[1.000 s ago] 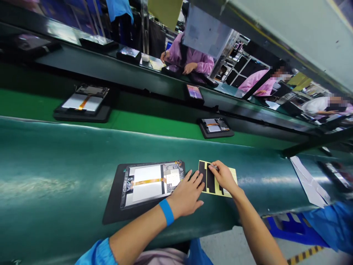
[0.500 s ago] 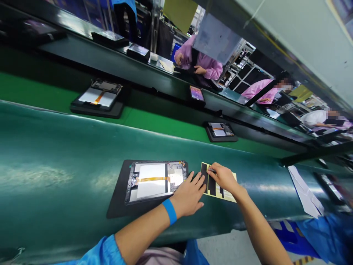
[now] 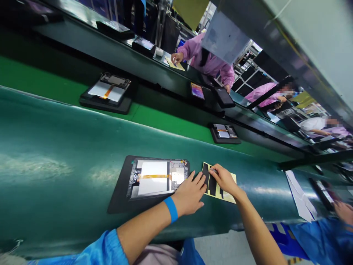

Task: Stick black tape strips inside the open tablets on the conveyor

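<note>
The person's right hand (image 3: pixel 225 181) has its grip pinched closed on the upper end of a black strip (image 3: pixel 212 185) on the yellow sheet (image 3: pixel 228 198). The left hand (image 3: pixel 189 195) lies open, fingers spread, holding nothing, at the sheet's left edge. The sheet rests on the green tabletop (image 3: pixel 68 147), beside an opened tablet (image 3: pixel 153 184) (orange ribbon (image 3: pixel 156 176) across it) on a black mat (image 3: pixel 118 195).
</note>
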Available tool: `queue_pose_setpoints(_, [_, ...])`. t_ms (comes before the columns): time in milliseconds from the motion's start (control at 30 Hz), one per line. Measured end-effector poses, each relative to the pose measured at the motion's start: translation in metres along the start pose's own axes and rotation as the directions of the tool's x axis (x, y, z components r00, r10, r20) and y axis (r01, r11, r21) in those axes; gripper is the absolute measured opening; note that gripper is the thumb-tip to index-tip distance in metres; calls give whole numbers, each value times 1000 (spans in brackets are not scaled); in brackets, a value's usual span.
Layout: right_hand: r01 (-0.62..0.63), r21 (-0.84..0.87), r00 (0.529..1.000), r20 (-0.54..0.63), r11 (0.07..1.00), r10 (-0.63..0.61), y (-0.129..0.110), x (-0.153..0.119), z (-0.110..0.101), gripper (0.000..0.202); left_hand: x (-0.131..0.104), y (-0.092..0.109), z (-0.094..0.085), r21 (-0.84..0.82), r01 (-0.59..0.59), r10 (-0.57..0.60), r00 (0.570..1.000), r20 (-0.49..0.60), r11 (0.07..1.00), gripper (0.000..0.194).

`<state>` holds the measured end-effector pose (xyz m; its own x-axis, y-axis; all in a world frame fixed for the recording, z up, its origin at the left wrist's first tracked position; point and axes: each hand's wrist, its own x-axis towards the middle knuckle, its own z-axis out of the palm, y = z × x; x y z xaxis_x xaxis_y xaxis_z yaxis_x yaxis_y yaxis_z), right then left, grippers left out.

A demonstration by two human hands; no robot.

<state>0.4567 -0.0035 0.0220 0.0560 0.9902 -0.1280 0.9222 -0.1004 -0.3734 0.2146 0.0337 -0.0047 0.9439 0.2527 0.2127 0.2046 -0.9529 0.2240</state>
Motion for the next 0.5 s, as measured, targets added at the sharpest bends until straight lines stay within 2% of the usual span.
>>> queue_pose_setpoints(500, [12, -53, 997, -73, 999, -16, -15, -12, -9, 27, 1, 2, 1, 36, 5, -4, 1000, -17, 999, 65])
